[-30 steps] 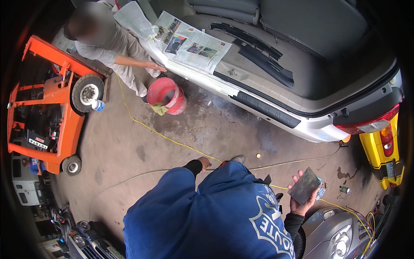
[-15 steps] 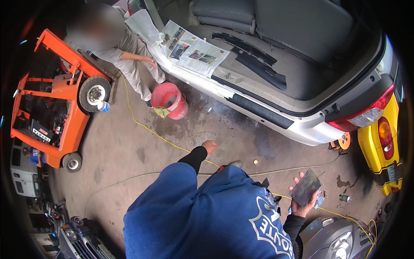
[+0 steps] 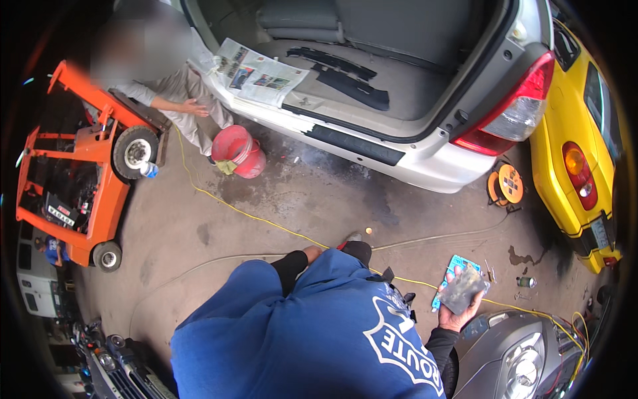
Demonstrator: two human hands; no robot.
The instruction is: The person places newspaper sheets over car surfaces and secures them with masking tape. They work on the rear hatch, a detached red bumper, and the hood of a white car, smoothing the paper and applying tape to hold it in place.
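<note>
In my right hand [image 3: 454, 320] is a flat, dark grey rectangular plate [image 3: 463, 291] with pale smears on its face. My fingers support it from beneath and along its edge. A light blue tray-like case [image 3: 457, 262] lies on the floor just past the plate, partly covered by it. My left hand [image 3: 312, 253] hangs low at my left side, just past the black sleeve. Only a small part of it shows, and its fingers are hidden. No object is visible at the left hand.
Ahead stands a silver vehicle with its rear open, newspaper [image 3: 262, 73] over its sill and a black bumper strip [image 3: 355, 143]. A person's hand [image 3: 194, 108] is near a red bucket [image 3: 240, 154]. A yellow cord [image 3: 269, 223] crosses the floor. An orange reel [image 3: 510, 184] sits near a yellow car [image 3: 578, 133].
My view has shifted toward the right, showing more of the yellow car and the orange reel. My left hand has drawn back toward my body. The plate stays in my right hand.
</note>
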